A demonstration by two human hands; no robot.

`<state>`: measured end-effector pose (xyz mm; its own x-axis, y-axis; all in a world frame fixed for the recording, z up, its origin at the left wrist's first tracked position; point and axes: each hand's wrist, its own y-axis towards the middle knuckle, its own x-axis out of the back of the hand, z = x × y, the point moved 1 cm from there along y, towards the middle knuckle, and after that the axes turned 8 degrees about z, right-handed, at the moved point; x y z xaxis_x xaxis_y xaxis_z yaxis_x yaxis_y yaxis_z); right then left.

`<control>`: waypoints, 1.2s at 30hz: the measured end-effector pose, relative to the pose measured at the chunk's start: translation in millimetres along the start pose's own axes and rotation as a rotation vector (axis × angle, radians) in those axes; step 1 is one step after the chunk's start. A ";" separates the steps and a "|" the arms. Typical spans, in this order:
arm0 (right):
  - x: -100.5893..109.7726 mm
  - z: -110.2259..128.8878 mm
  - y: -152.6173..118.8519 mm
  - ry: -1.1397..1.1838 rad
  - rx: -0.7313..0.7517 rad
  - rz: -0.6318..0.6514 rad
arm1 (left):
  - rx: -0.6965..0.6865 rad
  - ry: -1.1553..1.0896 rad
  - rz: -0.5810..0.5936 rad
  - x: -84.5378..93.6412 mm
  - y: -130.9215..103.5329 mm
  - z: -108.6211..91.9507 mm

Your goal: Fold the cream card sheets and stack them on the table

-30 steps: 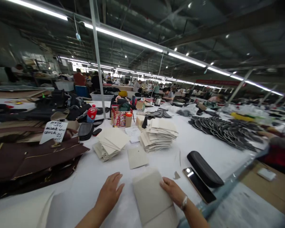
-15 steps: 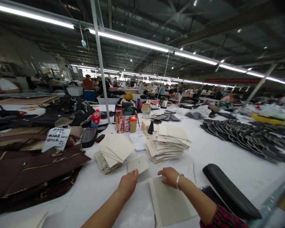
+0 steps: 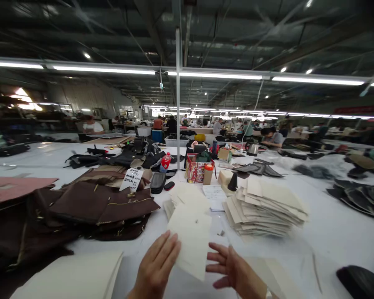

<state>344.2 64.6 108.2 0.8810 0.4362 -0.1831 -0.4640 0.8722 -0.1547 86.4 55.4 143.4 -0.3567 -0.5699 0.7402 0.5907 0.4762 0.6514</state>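
Note:
In the head view, a cream sheet point(image 3: 190, 236) with a small hole lies tilted in front of me, overlapping the left pile of cream sheets point(image 3: 187, 194). My left hand point(image 3: 157, 263) is at its left edge, fingers together along the sheet and thumb hidden; it appears to grip that edge. Just off the right edge, my right hand point(image 3: 233, 268) is open, fingers spread, holding nothing. Beneath the right wrist, partly covered, is a larger cream panel point(image 3: 276, 272). A taller stack of cream pieces point(image 3: 264, 207) stands beyond it to the right.
Dark brown bags point(image 3: 102, 203) lie left, bearing a handwritten tag point(image 3: 131, 179). More cream sheets point(image 3: 71, 276) are at the near left. A patterned box point(image 3: 195, 169), an orange-lidded jar point(image 3: 208, 174) and a metal pole point(image 3: 178, 104) stand ahead. Black pieces point(image 3: 358, 197) lie right.
The view has swung left. The holed sheet has come nearer, with my left hand still at its edge. My right hand has left the larger panel and spread its fingers beside the sheet.

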 end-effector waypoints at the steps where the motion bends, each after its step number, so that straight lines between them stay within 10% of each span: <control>1: -17.5 11.6 8.1 0.032 0.015 0.058 | -0.018 0.039 0.034 0.3 4.5 0.7; 6: -62.8 33.8 85.7 -0.119 -0.035 -0.016 | 0.201 0.215 0.185 10.2 -7.8 15.0; 12: -98.2 33.9 208.3 -0.153 -0.113 -0.036 | 0.368 0.394 0.318 48.0 -96.9 63.4; 18: -125.4 14.4 276.0 -0.129 -0.257 -0.076 | 0.708 0.021 0.866 62.7 -146.0 95.0; 29: -180.1 -48.0 170.3 -0.250 -0.344 0.285 | 0.404 -0.066 0.874 78.9 -155.2 106.1; 36: -233.0 -71.2 132.8 -0.427 0.111 0.195 | 0.317 -0.053 0.635 76.3 -181.5 109.1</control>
<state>70.7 63.1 61.2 0.7485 0.6256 0.2199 -0.6321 0.7733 -0.0483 -127.0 -1.5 99.9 -0.0525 -0.0880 0.9947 0.4603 0.8819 0.1023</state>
